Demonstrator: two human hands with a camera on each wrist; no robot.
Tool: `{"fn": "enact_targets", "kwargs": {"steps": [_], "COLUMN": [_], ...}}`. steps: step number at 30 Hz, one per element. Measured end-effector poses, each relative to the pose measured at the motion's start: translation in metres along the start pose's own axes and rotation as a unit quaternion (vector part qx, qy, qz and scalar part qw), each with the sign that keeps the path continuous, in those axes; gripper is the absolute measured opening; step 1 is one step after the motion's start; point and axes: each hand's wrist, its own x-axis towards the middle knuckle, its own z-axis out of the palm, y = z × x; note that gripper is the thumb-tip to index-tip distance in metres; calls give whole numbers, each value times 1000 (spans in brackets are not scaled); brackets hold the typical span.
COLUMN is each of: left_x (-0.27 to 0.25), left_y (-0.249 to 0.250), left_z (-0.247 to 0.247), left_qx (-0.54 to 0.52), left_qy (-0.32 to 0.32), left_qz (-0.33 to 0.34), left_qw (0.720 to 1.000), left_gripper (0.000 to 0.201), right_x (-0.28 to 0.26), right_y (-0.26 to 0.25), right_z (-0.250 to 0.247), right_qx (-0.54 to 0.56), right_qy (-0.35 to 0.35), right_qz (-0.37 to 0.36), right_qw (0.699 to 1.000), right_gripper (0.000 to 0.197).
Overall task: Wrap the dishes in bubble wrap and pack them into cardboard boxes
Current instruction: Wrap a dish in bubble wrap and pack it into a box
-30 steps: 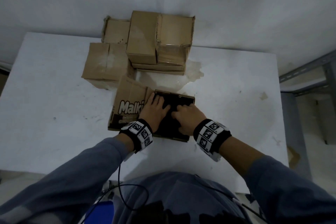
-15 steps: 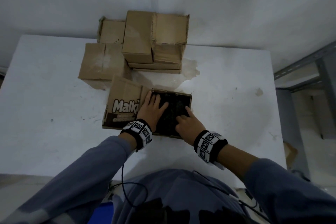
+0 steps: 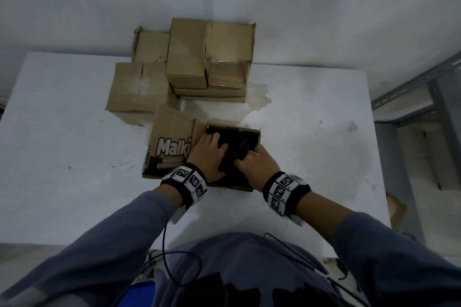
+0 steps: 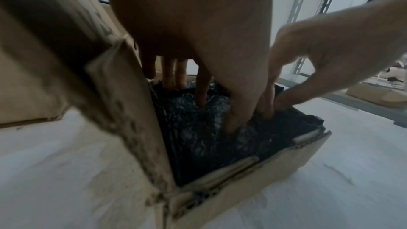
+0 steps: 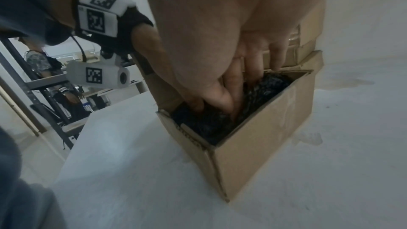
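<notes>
Left hand (image 3: 209,154): fingers (image 4: 202,91) extended and spread, pressing down on the black bubble-wrapped bundle (image 3: 234,149). Right hand (image 3: 258,164): fingers (image 5: 235,97) curled, tips dug into the same bundle beside the left thumb. The bundle sits inside the open cardboard box (image 3: 257,132), filling it nearly to the rim. One flap (image 3: 172,142), printed "Malki", stands open at left. The box rests on the white counter (image 3: 311,147); closed cartons (image 3: 207,57) are stacked behind it.

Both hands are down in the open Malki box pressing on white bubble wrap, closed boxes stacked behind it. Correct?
Not quite: the bubble wrap is black, not white, as the left wrist view shows. The rest holds: left hand and right hand are in the open Malki box, with closed boxes stacked behind.
</notes>
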Motion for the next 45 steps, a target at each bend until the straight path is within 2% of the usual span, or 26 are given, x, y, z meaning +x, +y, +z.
{"fn": "enact_targets", "kwargs": {"steps": [3,7,12,14,17,20,24,30,35,40,45], "left_x": [2,2,4,4,5,4,6,14,13,11,9], "left_y": [3,5,-2,-3,1,3,2,4,5,9,13], "left_z": [6,3,-2,-3,1,4,3,1,4,8,10], "left_qx": [11,26,103,142,148,150,155,145,114,113,100], "left_qy": [-1,-15,-9,-37,-53,-64,-74,-79,-68,-45,-33], "left_qz": [-9,-22,-34,-35,-38,-38,-22,-26,-45,-60,-76], "left_qw": [1000,999,994,989,987,986,985,986,990,991,991], "left_gripper": [83,89,92,94,92,92,92,105,112,110,108], "right_x": [4,14,16,16,20,26,35,43,42,37,30], "right_y": [-4,-9,-10,-7,-2,-1,0,5,7,5,1], "right_z": [2,13,5,4,8,12,13,16,22,24,16], "right_qx": [5,17,-21,-32,-56,-80,-93,-71,-40,-18,-47], "right_qy": [-21,-1,14,-1,-35,-56,-72,-69,-55,-57,-33], "right_qz": [3,12,79,110,150,150,139,130,148,163,159], "right_qw": [1000,1000,997,993,987,984,983,987,987,985,986], "right_gripper": [28,45,54,62,76,82,85,82,98,103,95]}}
